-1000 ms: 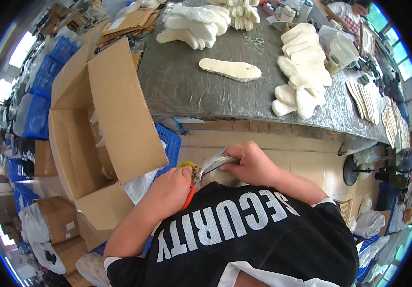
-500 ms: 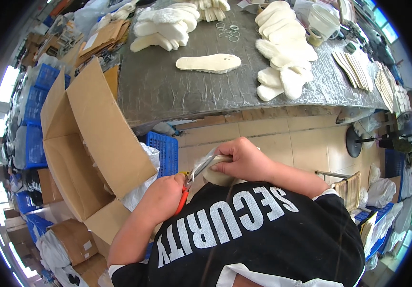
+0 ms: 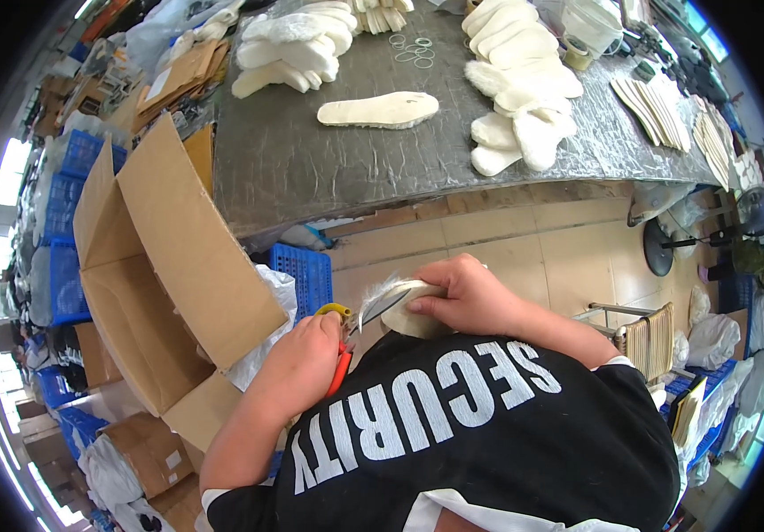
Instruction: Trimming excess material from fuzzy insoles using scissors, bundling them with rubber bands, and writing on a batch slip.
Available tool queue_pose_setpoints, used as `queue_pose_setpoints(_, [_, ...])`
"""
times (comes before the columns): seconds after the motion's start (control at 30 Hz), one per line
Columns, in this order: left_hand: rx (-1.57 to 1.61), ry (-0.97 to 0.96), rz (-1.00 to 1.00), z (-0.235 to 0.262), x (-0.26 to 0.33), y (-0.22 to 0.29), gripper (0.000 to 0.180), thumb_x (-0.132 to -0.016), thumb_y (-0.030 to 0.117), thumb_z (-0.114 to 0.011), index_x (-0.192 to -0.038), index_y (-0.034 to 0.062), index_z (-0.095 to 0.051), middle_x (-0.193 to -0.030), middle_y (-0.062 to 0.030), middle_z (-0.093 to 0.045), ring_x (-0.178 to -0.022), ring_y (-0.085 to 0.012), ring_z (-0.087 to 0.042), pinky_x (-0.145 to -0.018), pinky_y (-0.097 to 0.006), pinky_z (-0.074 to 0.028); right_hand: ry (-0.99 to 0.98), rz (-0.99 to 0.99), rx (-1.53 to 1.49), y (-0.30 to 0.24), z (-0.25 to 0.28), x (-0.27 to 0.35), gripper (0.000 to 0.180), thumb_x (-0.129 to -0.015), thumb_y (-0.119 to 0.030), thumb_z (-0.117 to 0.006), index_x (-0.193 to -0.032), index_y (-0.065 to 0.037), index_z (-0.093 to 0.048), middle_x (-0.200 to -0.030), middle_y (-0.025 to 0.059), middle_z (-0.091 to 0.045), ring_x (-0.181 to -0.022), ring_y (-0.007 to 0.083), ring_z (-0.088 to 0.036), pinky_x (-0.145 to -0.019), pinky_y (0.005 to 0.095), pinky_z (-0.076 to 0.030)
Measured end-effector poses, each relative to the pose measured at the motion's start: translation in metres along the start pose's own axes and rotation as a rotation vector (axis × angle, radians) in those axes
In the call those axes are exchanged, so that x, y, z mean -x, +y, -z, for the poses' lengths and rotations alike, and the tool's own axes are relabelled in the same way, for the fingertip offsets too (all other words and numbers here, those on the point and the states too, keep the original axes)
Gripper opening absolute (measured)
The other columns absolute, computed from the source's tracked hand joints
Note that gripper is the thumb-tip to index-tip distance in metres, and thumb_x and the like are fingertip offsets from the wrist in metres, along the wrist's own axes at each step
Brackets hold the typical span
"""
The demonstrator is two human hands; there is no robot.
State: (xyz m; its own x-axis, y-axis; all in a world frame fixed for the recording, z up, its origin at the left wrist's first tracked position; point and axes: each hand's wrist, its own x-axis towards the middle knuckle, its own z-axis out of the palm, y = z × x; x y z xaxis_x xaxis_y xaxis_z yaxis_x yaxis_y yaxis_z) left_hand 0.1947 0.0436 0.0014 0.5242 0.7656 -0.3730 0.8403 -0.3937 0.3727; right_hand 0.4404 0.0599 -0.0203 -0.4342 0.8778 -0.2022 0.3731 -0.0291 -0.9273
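Head view: the left hand (image 3: 304, 363) gripped yellow- and red-handled scissors (image 3: 352, 326), blades parted against a fleece insole (image 3: 410, 306). The right hand (image 3: 463, 297) closed around that insole, held low before the chest. A single insole (image 3: 378, 110) lay on the grey worktable (image 3: 311, 168); an open cardboard box (image 3: 156, 266) stood at left.

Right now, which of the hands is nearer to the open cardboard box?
Left. The left hand, holding the scissors, sits right beside the open cardboard box. The right hand holds the fuzzy insole farther over, away from the box.
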Motion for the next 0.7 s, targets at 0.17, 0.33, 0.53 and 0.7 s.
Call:
queue_pose_setpoints(0.17, [0.034,-0.003,-0.019,0.003,-0.002,0.002,0.022,-0.084,0.016,-0.059,-0.09,-0.0019,-0.047,-0.082,-0.0205,-0.058,-0.082,-0.0388,-0.056,-0.073,-0.043,-0.044,-0.009,0.07,0.019,0.004,-0.002,-0.002,0.017,-0.075,-0.013,-0.068,-0.088,-0.003,-0.064,-0.069,0.017,-0.061,-0.064,0.0325,-0.06,-0.059,0.037,-0.046])
queue_pose_setpoints(0.33, [0.049,-0.033,-0.008,0.005,-0.001,0.006,0.02,-0.084,0.015,-0.058,-0.087,-0.0011,-0.048,-0.079,-0.0212,-0.058,-0.08,-0.0392,-0.057,-0.071,-0.044,-0.044,0.004,0.136,0.019,0.008,-0.004,-0.003,0.018,-0.073,-0.013,-0.07,-0.088,-0.004,-0.065,-0.071,0.0168,-0.062,-0.068,0.0341,-0.06,-0.059,0.0379,-0.046])
queue_pose_setpoints(0.53, [-0.002,-0.068,-0.005,0.002,0.003,0.003,0.018,-0.084,0.015,-0.057,-0.086,0.0004,-0.048,-0.077,-0.0209,-0.06,-0.078,-0.0391,-0.058,-0.068,-0.045,-0.044,0.037,0.245,0.086,0.011,-0.001,-0.005,0.017,-0.071,-0.012,-0.07,-0.085,-0.005,-0.064,-0.072,0.0163,-0.061,-0.068,0.0357,-0.059,-0.059,0.039,-0.046])
queue_pose_setpoints(0.7, [0.034,0.096,-0.128,-0.004,-0.001,0.003,0.017,-0.085,0.015,-0.055,-0.084,-0.0004,-0.048,-0.074,-0.0212,-0.059,-0.075,-0.0395,-0.058,-0.067,-0.044,-0.045,-0.002,0.274,0.114,0.015,0.0,-0.005,0.017,-0.069,-0.012,-0.071,-0.081,-0.004,-0.063,-0.072,0.0157,-0.06,-0.07,0.0357,-0.058,-0.059,0.0401,-0.045])
